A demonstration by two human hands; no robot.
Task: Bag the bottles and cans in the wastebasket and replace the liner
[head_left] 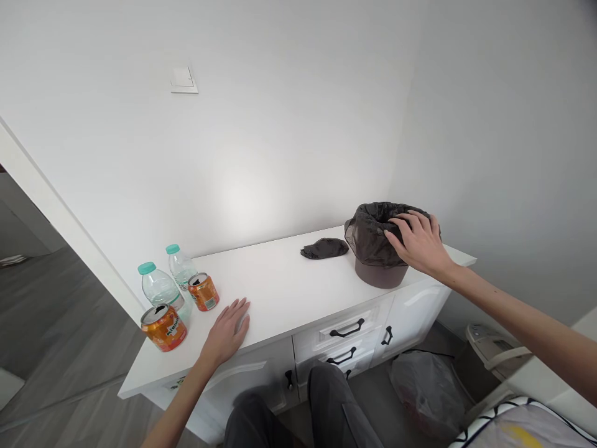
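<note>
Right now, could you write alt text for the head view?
A right hand touches a bag-lined bin atop a white cabinet; the left hand lies near two orange cans and two clear bottles. Crumpled dark plastic lies beside the bin.

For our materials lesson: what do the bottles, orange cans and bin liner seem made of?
Bottles: probably clear, glossy plastic; see-through walls.
Orange cans: likely metal, printed; bare silvery tops.
Bin liner: thin dark plastic film, apparently; wrinkled, translucent at its overhang.

Got light switch (183, 79) above white cabinet (275, 280), black handles (289, 379) on its front, grey floor (69, 311) left of it, translucent bag (426, 386) below it.
</note>
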